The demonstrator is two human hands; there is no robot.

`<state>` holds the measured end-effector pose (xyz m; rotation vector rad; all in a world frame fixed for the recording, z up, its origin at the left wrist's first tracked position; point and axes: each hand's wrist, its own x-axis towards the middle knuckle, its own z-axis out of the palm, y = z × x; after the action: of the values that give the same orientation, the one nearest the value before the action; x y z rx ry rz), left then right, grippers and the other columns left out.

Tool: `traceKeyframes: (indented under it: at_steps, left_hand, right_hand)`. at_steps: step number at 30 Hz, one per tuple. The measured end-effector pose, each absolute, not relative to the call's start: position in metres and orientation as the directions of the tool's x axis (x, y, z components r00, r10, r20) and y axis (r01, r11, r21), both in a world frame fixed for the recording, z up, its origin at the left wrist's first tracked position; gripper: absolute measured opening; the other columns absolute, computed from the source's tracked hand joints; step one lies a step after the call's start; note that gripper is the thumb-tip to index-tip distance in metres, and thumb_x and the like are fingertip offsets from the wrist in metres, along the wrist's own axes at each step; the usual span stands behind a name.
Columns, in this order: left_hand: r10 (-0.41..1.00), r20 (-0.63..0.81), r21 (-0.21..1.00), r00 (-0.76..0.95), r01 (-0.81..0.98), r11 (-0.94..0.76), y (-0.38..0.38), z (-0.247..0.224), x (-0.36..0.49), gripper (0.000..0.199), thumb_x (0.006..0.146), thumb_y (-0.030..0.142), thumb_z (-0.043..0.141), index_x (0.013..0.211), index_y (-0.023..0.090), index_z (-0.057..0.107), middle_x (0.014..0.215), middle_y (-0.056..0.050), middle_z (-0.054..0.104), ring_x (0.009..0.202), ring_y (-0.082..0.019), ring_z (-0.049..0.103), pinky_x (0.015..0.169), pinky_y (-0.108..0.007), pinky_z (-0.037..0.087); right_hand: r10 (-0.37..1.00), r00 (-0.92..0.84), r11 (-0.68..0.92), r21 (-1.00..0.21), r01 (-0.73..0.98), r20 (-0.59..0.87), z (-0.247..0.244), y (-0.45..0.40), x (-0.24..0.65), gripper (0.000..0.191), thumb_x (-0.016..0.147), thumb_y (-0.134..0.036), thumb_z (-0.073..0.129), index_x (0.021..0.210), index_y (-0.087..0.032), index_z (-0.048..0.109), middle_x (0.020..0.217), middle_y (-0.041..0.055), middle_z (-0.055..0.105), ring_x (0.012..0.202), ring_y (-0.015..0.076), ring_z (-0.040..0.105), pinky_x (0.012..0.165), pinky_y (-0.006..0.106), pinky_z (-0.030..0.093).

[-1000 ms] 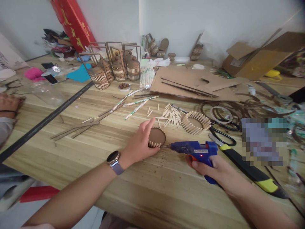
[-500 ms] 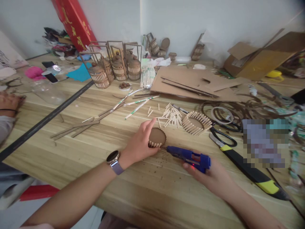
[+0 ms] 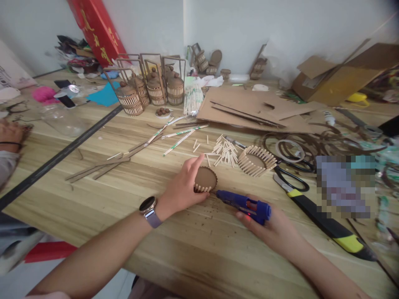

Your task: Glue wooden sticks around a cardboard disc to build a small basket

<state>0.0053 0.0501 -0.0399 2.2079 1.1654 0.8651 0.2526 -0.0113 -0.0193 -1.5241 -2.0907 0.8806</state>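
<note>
My left hand [image 3: 183, 185] grips the near side of a round brown cardboard disc [image 3: 206, 177] with a ridged rim. A short row of small wooden sticks lines the disc's near edge, partly behind my thumb. In my right hand [image 3: 268, 226] is a blue glue gun [image 3: 243, 203] with a red light lit. Its nozzle points left, right by the disc's lower edge; whether it touches cannot be made out. Beyond the disc lies a pile of short wooden sticks [image 3: 227, 153], and beside that a ring of sticks [image 3: 257, 161].
Scissors [image 3: 291, 178] and a black-and-yellow utility knife [image 3: 327, 220] lie to the right. Brown strips and a tape roll [image 3: 289, 150] are behind them. Flat cardboard [image 3: 249, 108] and several small lidded baskets [image 3: 156, 89] stand farther back. Another person's hand [image 3: 11, 133] rests at far left.
My right hand has shifted the glue gun slightly left, its nozzle closer to the disc's edge. My left hand and the disc have stayed in place.
</note>
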Motion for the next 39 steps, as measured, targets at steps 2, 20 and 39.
traceKeyframes:
  at_steps: [2,20,39]
  left_hand:
    - [0.848,0.305,0.67,0.434,0.535,-0.515,0.05,-0.0396,0.0053,0.11,0.072,0.018,0.076,0.152,0.034,0.003,0.147,-0.014,0.032,0.133,-0.034,0.042,0.106,-0.052,0.044]
    - [0.846,0.31,0.67,0.433,0.531,-0.518,0.0498,-0.0394,0.0055,0.109,0.072,0.018,0.075,0.152,0.036,0.004,0.147,-0.013,0.032,0.132,-0.035,0.044,0.105,-0.053,0.044]
    - [0.846,0.299,0.664,0.443,0.54,-0.517,0.0501,-0.0387,0.0051,0.108,0.072,0.019,0.076,0.152,0.035,0.005,0.147,-0.014,0.033,0.131,-0.034,0.045,0.104,-0.053,0.045]
  right_hand:
    - [0.946,-0.32,0.201,-0.689,0.696,-0.047,-0.0189,-0.0112,0.2516,0.025,0.088,-0.044,0.052,0.083,-0.022,0.062,0.077,0.0041,0.07,0.069,0.0222,0.066,0.061,0.032,0.051]
    - [0.957,-0.291,0.208,-0.699,0.684,0.0,-0.0164,-0.0114,0.2485,0.022,0.085,-0.042,0.055,0.08,-0.023,0.063,0.07,0.0025,0.069,0.062,0.0201,0.063,0.056,0.03,0.049]
    - [0.952,-0.306,0.214,-0.667,0.713,-0.022,-0.019,-0.0118,0.2494,0.027,0.087,-0.045,0.052,0.082,-0.021,0.064,0.071,0.0037,0.07,0.063,0.0209,0.065,0.057,0.031,0.051]
